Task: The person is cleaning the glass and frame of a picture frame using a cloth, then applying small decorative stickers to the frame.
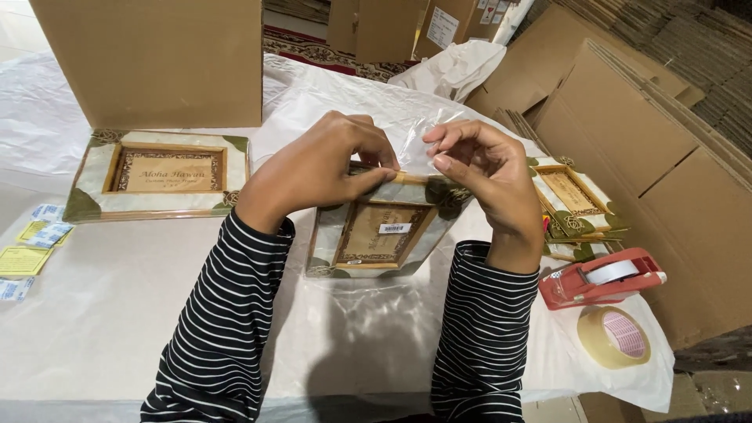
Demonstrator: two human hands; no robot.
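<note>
A decorated photo frame with pale shell-like borders and green corners lies in the middle of the table, inside a clear plastic bag. My left hand pinches the bag's film at the frame's top edge. My right hand pinches the same film just to the right, fingers curled over the frame's upper right corner. Both arms wear black-and-white striped sleeves.
A second frame lies at the left, below a tall cardboard box. More frames are stacked at the right. A red tape dispenser and a tape roll sit near the right edge. Small paper slips lie far left. Flat cartons lean at right.
</note>
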